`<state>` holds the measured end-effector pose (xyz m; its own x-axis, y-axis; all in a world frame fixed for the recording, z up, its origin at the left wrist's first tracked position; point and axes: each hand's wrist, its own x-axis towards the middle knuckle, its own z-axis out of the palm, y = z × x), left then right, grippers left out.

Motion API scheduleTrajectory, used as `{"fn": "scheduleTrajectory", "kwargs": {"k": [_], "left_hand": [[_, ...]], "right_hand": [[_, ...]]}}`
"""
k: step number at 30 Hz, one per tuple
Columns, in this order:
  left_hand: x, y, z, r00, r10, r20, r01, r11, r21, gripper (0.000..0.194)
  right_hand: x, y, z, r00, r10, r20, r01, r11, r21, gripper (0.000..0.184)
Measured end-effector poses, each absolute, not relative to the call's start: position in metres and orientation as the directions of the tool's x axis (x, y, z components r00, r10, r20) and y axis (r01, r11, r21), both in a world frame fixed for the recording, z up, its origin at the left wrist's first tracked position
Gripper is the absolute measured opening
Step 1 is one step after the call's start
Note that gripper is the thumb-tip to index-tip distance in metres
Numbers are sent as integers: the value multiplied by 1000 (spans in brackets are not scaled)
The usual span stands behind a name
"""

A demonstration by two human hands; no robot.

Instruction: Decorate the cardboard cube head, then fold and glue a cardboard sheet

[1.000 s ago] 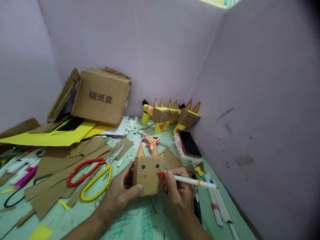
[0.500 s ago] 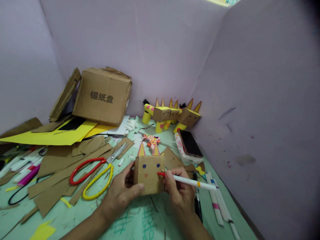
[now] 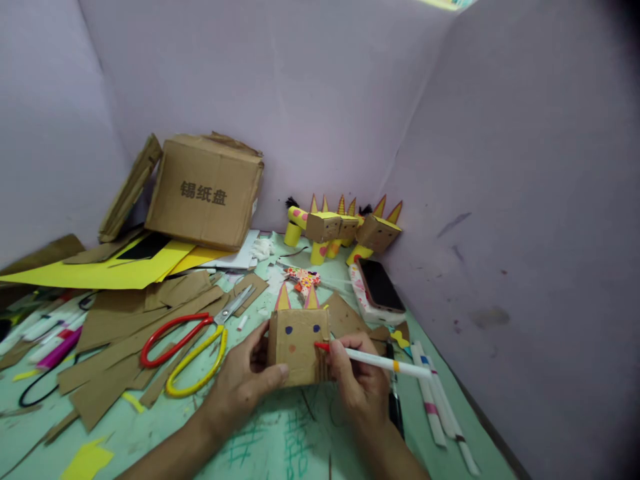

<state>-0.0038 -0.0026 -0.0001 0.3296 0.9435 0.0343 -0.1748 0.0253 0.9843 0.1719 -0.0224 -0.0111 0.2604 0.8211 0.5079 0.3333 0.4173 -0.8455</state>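
Observation:
My left hand (image 3: pixel 240 387) grips a small cardboard box head (image 3: pixel 297 345) by its left side, thumb across the lower front. The box has two pointed yellow-pink ears, two blue eye dots and an orange dot on the left cheek. My right hand (image 3: pixel 356 383) pinches a white marker with a red tip (image 3: pixel 380 361). The red tip touches the box's right cheek.
Red- and yellow-handled scissors (image 3: pixel 193 347) lie on cardboard strips to the left. A large cardboard box (image 3: pixel 205 193) and yellow paper (image 3: pixel 95 267) sit behind. Finished cardboard animals (image 3: pixel 345 230) stand in the corner, a phone (image 3: pixel 381 287) on a case beside them. Markers (image 3: pixel 435 400) lie right.
The view drifted slightly; the box and both hands stay together, the marker tip still at the right cheek. Nothing was picked up or let go.

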Motion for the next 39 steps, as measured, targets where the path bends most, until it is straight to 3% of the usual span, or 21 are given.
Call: {"fn": "scheduleTrajectory", "kwargs": {"k": [20, 39], "left_hand": [[-3, -2, 0, 314, 949, 12, -137, 33, 990, 71], [-3, -2, 0, 307, 952, 10, -145, 36, 989, 70]], "right_hand": [[172, -18, -16, 329, 830, 451, 285, 368, -885, 24], [169, -21, -8, 299, 813, 500, 354, 392, -849, 23]]}}
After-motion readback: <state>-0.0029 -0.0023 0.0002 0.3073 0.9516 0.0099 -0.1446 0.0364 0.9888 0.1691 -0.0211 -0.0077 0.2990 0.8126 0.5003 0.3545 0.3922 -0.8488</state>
